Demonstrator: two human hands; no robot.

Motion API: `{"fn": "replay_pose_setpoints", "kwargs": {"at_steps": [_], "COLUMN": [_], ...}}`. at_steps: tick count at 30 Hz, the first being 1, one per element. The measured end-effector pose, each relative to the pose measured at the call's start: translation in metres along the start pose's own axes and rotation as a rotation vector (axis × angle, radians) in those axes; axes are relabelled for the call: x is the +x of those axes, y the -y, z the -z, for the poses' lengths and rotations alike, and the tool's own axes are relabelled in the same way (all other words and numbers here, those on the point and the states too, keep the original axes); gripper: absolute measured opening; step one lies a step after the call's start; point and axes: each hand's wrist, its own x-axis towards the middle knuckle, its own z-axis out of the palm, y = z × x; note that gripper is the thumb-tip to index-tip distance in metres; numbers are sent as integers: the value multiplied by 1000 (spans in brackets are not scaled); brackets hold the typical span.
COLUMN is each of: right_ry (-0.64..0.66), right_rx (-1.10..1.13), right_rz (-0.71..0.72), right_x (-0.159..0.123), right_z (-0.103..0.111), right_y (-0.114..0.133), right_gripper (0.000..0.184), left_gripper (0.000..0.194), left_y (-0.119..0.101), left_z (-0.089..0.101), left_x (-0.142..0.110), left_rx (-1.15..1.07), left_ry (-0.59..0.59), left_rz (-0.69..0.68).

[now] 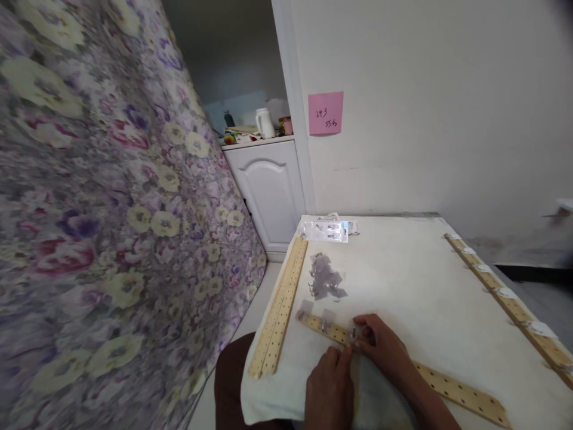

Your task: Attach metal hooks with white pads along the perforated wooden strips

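A wooden strip with rows of holes [463, 391] lies slantwise across the near part of the table, partly hidden under my right forearm. My right hand [380, 346] pinches a small hook with a clear backing [353, 334] against this strip. Close beside it, my left hand [330, 385] is closed, its fingertips at the strip's near edge just below the hook; its grip is partly hidden. Farther left on the same strip sit another clear-backed hook [324, 325] and one at the end [301, 315]. Beyond the strip lies a loose pile of clear-backed hooks [324, 278].
Two more perforated wooden strips [284, 307] lie along the table's left edge. Another strip with several hooks [501, 292] runs along the right edge. Clear packaging [326, 231] lies at the back of the white-covered table [394, 269]. A floral curtain [125, 209] hangs at left.
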Motion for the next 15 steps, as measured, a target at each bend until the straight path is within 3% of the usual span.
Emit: {"fn": "replay_pose_setpoints", "kwargs": {"at_steps": [15], "right_ry": [9], "right_rx": [35], "right_rz": [18], "right_x": [2], "right_z": [0], "right_y": [-2], "right_gripper": [41], "left_gripper": [55], "left_y": [4], "left_z": [-10], "left_x": [1], "left_rx": [4], "left_ry": [-24], "left_rz": [32]}}
